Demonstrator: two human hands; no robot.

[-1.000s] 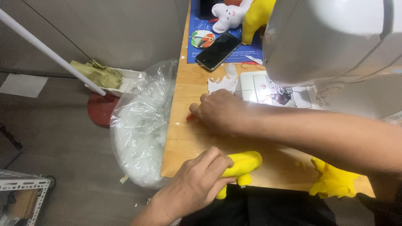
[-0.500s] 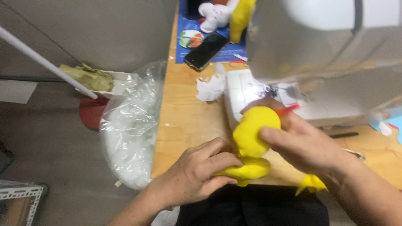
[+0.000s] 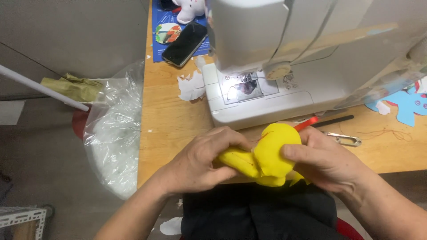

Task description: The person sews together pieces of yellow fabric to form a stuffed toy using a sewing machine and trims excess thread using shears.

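Both hands are on one thing: a yellow soft toy piece (image 3: 271,155). It is puffy, with a round part on top and a longer part that points to the left. It is held up at the near edge of the wooden surface (image 3: 169,120), just in front of the white sewing machine (image 3: 267,95), and does not seem to rest on the wood.

The left hand (image 3: 200,162) is curled tight around the longer part, with its fingers wrapped over it. The right hand (image 3: 327,162) is closed on the round part, with its thumb pressed flat across the front. No fingers are spread open.

It looks like the step in hand is squeezing and shaping the soft piece, or checking its seam, as a thin line runs along the yellow cloth. The piece is not under the needle. A good move from here would call for a steady hold with both hands, as the piece is soft and hangs over the edge.

A red-handled tool (image 3: 307,123) sits just behind the piece, touching or nearly so; I cannot tell which. Small metal snips (image 3: 342,140) lie near the right hand. White scraps (image 3: 191,86) lie left of the machine, and a black phone (image 3: 184,38) lies near the far edge. A clear plastic bag (image 3: 113,138) hangs off the left edge.
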